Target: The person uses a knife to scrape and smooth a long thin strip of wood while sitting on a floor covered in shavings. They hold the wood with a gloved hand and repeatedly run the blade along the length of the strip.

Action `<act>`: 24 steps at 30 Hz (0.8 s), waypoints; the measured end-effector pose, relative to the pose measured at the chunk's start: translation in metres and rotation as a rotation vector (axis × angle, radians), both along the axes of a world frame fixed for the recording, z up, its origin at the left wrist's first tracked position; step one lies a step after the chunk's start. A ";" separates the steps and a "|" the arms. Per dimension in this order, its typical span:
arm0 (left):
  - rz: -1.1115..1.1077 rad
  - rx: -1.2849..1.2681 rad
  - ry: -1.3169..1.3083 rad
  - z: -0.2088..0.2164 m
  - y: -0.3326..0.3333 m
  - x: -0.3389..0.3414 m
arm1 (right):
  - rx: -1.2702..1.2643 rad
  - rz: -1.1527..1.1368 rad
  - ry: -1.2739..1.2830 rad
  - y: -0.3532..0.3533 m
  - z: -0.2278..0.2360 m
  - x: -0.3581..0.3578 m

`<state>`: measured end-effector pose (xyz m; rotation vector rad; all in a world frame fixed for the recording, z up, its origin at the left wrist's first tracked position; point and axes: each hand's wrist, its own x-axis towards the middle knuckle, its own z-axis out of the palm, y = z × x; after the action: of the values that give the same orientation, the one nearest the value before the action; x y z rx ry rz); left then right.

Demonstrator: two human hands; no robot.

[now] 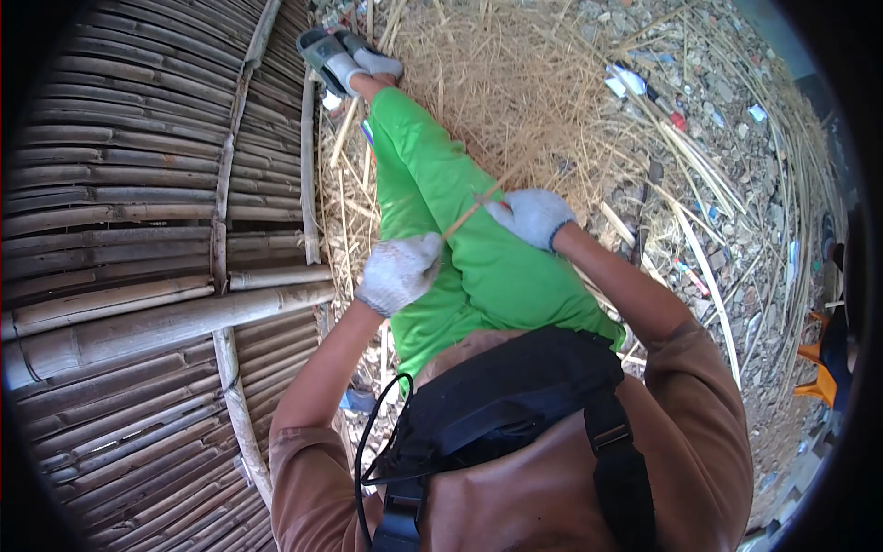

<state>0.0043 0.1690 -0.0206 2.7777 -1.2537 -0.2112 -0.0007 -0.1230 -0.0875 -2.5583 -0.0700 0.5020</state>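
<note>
My left hand (401,272), in a whitish work glove, is closed around the near end of a thin tan bamboo strip (463,219). From there the strip slants up and to the right across my green trousers. My right hand (533,219), gloved the same way, is closed beside the strip's middle, over my thigh. A small greyish bit (480,198) shows against the strip by its fingertips; it could be a blade, but its shape is too small to tell. The right palm's contents are hidden.
A wall of bamboo poles (120,216) rises close on my left, with a thick pole (175,327) jutting toward my left arm. Straw-like shavings (497,74) cover the ground ahead. Long split strips (690,156) lie over rubble at right, and something orange (814,368) stands at the far right.
</note>
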 end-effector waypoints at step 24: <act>-0.098 0.013 -0.146 -0.008 -0.019 0.014 | -0.019 0.014 0.029 -0.001 0.003 0.007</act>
<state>0.0186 0.1496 -0.0283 2.7889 -1.4279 -0.0224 0.0060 -0.1236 -0.0843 -2.5697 -0.0737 0.5471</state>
